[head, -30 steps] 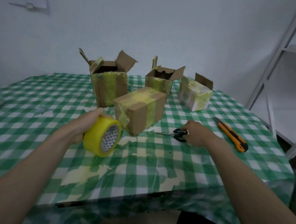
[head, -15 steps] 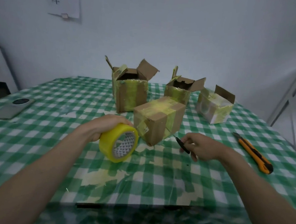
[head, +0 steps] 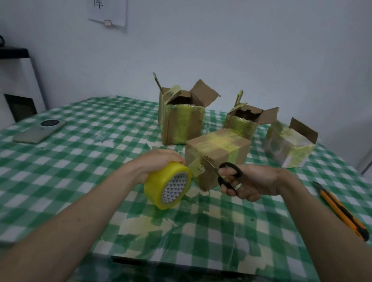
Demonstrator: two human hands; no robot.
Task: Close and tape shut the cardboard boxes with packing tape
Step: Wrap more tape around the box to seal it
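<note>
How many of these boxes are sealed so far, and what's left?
One looks done: the nearest box is closed and taped. In hand: the left hand grips the tape roll, the right hand holds scissors at that box's corner. Left: the tall box, middle box and right box show raised flaps.

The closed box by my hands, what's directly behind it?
Behind the closed box stand two open boxes: a tall one and a shorter one. Their lower near parts and the tablecloth between are hidden.
</note>
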